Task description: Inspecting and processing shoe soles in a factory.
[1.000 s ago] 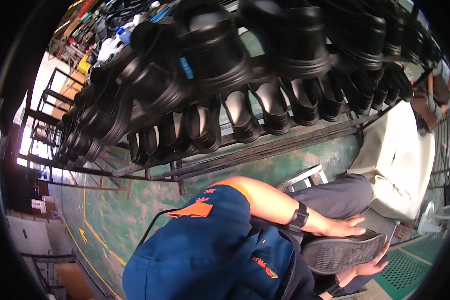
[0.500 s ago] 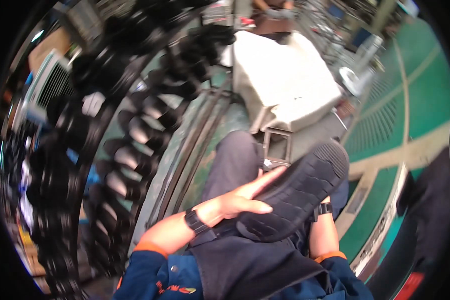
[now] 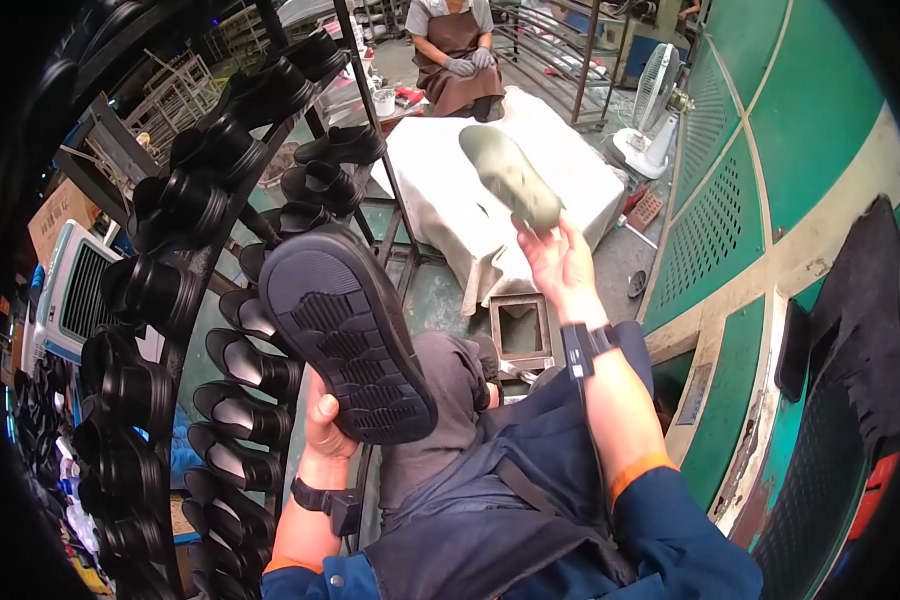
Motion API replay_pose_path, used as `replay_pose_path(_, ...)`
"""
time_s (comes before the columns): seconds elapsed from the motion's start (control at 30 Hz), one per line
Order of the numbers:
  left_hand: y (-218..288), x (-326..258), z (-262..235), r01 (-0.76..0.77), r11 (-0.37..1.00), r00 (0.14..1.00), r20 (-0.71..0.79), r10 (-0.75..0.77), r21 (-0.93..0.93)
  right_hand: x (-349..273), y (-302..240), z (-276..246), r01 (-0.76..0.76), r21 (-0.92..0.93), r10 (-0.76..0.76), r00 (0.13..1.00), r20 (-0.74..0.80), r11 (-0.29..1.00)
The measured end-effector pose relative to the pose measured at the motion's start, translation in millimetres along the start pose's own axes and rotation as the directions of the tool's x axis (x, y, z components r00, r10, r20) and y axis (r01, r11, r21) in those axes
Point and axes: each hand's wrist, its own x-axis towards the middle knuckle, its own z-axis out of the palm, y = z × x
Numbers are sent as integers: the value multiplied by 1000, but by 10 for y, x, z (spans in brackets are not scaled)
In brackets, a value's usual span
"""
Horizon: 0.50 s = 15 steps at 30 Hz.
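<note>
My left hand (image 3: 322, 432) grips a black shoe (image 3: 346, 332) from below, its ridged sole turned up toward me. My right hand (image 3: 562, 262) is raised higher, its fingers pinching the near end of a grey-green insole (image 3: 510, 176) that points away from me. Both wrists carry black bands, and my sleeves are dark blue with orange cuffs. Below the hands lie my lap, grey trousers and a dark apron.
A metal rack (image 3: 390, 200) packed with several black shoes (image 3: 175, 205) runs down the left. Ahead stands a white-covered table (image 3: 470, 225), with a seated person in a brown apron (image 3: 457, 60) behind it. A fan (image 3: 652, 110) and green perforated panels (image 3: 730, 210) are at right.
The view swung from the rack toward the table. My two hands, together on the black shoe before, have parted: the left lifts the shoe sole-up, the right now holds up a grey-green insole.
</note>
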Motion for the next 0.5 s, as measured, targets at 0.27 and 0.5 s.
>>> replay_pose_path(0.27,161,711,12,-471,127,844,403,355,873,-450,410,18,-647,-299,712,662,236,701)
replay_pose_path(0.5,-495,1644,117,105,660,934,153,-322,744,-380,521,90,-469,-580,513,852,-99,666)
